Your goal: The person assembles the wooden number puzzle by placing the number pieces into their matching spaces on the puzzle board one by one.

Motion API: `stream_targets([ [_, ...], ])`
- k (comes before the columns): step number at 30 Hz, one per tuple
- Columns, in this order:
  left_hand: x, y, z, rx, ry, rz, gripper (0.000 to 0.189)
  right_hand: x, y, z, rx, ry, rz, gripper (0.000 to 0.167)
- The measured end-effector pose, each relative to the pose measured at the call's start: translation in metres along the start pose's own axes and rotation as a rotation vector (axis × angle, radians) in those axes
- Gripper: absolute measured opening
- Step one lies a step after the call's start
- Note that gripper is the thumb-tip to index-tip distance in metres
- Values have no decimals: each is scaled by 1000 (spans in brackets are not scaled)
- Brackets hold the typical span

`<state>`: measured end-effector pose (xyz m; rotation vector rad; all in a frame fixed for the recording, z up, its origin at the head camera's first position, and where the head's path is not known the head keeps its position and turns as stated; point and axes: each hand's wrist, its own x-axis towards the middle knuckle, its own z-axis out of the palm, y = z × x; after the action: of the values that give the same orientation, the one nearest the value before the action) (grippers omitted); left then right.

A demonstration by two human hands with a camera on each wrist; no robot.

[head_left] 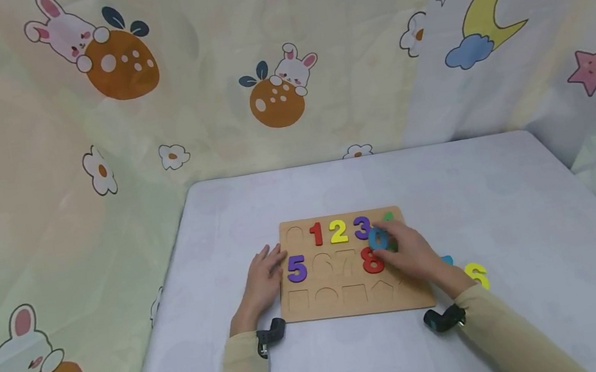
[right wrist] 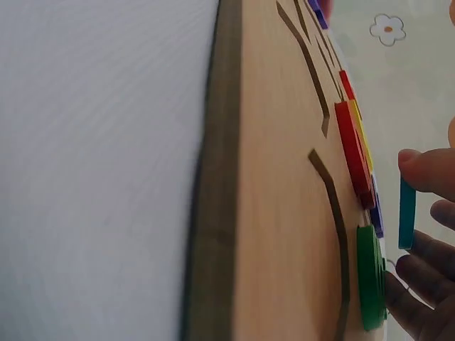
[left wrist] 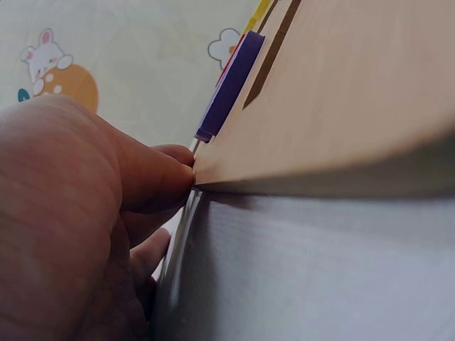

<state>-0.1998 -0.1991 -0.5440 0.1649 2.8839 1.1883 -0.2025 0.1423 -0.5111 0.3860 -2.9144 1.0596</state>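
Observation:
A wooden number board (head_left: 311,307) lies on the table. My right hand (head_left: 411,252) pinches a blue number 0 (head_left: 378,239) between thumb and fingers; the right wrist view shows this blue piece (right wrist: 407,213) edge-on, raised above the board. My left hand (head_left: 262,279) touches the board's left edge with its fingertips. Seated in the board are a red 1 (head_left: 316,234), yellow 2 (head_left: 338,232), purple 3 (head_left: 362,227), purple 5 (head_left: 296,269) and red 8 (head_left: 371,261). A green piece (head_left: 388,216) at top right is partly covered by my right hand. Another green piece (right wrist: 370,277) sits below its fingers.
On the table right of the board lie a yellow 6 (head_left: 477,275) and a blue piece (head_left: 447,260), both partly hidden by my right arm. Bare recesses show at the board's top left, middle and bottom row. A patterned cloth (head_left: 213,95) hangs behind the table (head_left: 350,366).

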Motion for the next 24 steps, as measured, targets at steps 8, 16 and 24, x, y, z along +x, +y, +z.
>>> stream_targets([
  [8,0,2,-3,9,16,26,38,10,-12,10,6,-5,-80,64],
  [16,0,-1,0,4,9,11,38,19,-21,26,-76,-55,-145,63],
  [24,1,-3,1,3,3,12,37,23,-34,35,-96,-77,-164,61],
])
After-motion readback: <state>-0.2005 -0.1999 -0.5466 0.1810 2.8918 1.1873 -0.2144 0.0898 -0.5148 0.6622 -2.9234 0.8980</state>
